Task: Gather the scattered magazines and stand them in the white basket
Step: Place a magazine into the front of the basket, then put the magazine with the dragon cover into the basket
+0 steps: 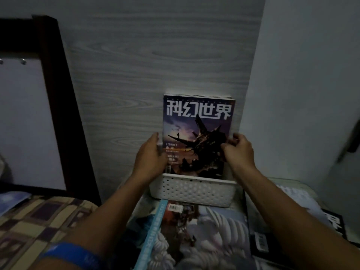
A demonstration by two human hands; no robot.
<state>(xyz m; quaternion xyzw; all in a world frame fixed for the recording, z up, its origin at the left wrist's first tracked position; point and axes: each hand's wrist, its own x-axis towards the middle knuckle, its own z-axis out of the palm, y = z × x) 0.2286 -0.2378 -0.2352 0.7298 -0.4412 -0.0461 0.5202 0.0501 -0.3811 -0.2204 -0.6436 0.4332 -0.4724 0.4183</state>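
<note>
A stack of magazines (198, 121) stands upright in the white perforated basket (192, 191), leaning against the grey wood-grain wall; the front cover shows a dark spaceship under large white characters. My left hand (150, 154) grips the stack's left edge just above the basket rim. My right hand (238, 149) pinches the right edge with curled fingers. In front of the basket lies a pale blue and white magazine (196, 234), flat, with a barcode near its top. Further dark magazines (288, 215) lie flat to the right.
A bed with a brown checked cover (41, 225) is at lower left, its dark wooden headboard frame (58, 90) behind it. A white wall (307, 94) closes the right side. A blue band (72, 254) is on my left forearm.
</note>
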